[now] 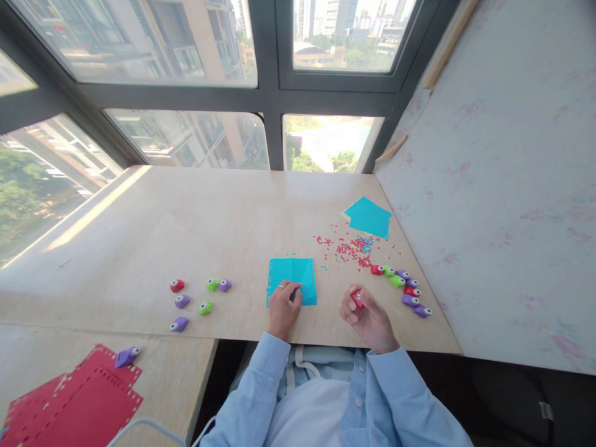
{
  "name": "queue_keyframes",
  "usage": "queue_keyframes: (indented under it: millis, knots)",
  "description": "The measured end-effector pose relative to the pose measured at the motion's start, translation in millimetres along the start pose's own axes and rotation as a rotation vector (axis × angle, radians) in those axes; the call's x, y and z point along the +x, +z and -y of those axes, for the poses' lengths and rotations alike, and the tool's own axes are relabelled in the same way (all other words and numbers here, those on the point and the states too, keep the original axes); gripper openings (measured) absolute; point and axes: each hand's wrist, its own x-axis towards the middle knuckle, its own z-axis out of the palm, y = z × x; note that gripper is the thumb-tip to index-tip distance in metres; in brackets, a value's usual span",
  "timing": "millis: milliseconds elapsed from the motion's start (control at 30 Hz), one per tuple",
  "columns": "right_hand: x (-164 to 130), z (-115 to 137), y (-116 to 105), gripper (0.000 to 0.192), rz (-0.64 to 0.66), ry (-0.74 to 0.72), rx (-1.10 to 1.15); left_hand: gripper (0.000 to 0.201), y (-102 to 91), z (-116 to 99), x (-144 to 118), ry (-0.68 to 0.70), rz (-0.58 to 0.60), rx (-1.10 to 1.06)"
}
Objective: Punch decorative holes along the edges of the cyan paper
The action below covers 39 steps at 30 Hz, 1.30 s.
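Observation:
A square of blue paper [292, 269] with a fold line and small holes punched along its left and right edges lies on the table in front of me. My left hand [283, 308] rests over its lower part, thumb and fingers drawn together; whatever may be between them is hidden. To the right of the paper, my right hand [372, 321] is raised a little, its fingers wrapped around a small red hole punch [357, 298]. Tiny red and blue paper bits [352, 248] are scattered beyond that hand.
Several red, green and purple punches [403, 281] cluster at the right, with others [182, 301] spread at the left. More blue sheets [370, 217] lie at the back right. Punched red sheets [88, 397] and a purple punch [126, 356] occupy the lower-left table. A wall [503, 205] borders the right.

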Motion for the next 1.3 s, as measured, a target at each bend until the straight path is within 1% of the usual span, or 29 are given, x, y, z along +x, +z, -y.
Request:
queue_keyframes:
  millis: [133, 333, 433, 600, 733, 867, 1033, 1167, 1233, 1300]
  knots:
    - [0.0, -5.1, 2.4, 0.025, -0.023, -0.006, -0.070, 0.021, 0.5, 0.5, -0.1, 0.004, -0.002, -0.002]
    - [-2.1, -4.2, -1.0, 0.037, -0.045, -0.035, -0.139, 0.020, 0.5, 0.3, -0.6, 0.007, -0.010, -0.006]
    - [-2.2, -5.2, -5.0, 0.036, -0.069, -0.080, -0.241, 0.020, 0.4, 0.5, -1.1, 0.012, -0.016, -0.011]
    - [0.4, -10.8, -10.1, 0.036, -0.156, -0.115, -0.427, 0.021, 0.7, 1.2, -2.2, 0.009, -0.013, -0.024]
    - [1.3, -13.4, -10.9, 0.039, -0.198, -0.076, -0.501, 0.020, 0.4, 0.7, -3.0, 0.002, -0.019, -0.031]
    - [1.7, -11.6, -11.5, 0.045, -0.180, 0.013, -0.500, 0.019, -0.4, 0.1, -3.5, -0.002, -0.013, -0.040]
    - [2.1, -1.7, -14.0, 0.045, -0.219, 0.015, -0.491, 0.020, -1.6, 0.4, -4.2, -0.005, 0.005, -0.054]
    - [-0.3, 9.1, -23.0, 0.049, -0.245, -0.029, -0.578, 0.020, -2.6, 0.3, -4.6, 0.002, 0.008, -0.054]
    - [-1.1, 13.3, -31.7, 0.051, -0.263, -0.065, -0.666, 0.020, -2.9, 0.2, -4.7, 0.006, 0.006, -0.050]
    - [-0.7, 15.7, -42.9, 0.049, -0.279, -0.123, -0.800, 0.020, -2.9, 0.2, -4.7, 0.008, 0.006, -0.049]
